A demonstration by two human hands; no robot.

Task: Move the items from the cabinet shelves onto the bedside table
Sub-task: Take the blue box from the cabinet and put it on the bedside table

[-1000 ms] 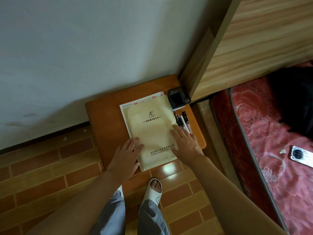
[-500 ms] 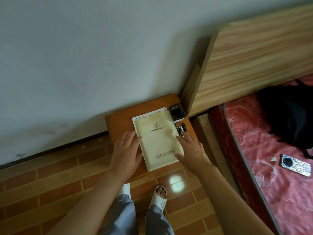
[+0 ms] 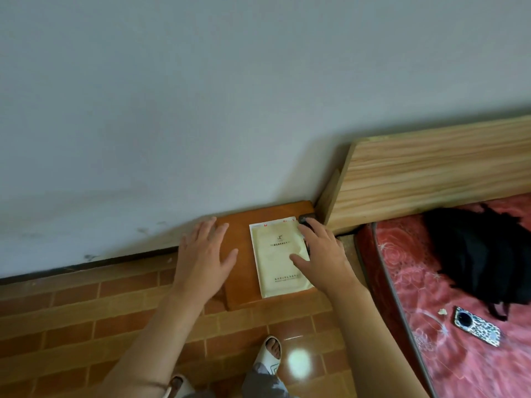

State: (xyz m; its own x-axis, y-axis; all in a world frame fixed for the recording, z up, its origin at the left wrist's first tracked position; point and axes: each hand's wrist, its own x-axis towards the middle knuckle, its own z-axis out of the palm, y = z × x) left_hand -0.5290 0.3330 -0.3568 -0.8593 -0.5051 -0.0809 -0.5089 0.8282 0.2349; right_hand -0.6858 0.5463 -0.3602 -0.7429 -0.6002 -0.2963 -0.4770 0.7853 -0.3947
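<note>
The cream booklet [image 3: 280, 257] lies flat on the right half of the small wooden counter [image 3: 238, 282], squared over a white sheet [image 3: 271, 224] — likely so the stack sits tidily. Its cover is pale yellow with small dark print. The right hand [image 3: 324, 259] rests on its right edge, fingers spread, grip loose. The left hand [image 3: 202, 257] hovers over bare wood, holding nothing — fingers straight.

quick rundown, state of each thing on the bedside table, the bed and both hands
cream booklet: flat on the bedside table, over a white sheet
black box: at the table's far right corner
left hand: open, fingers spread above the table
right hand: open, thumb over the booklet
phone: flat on the red mattress
</note>
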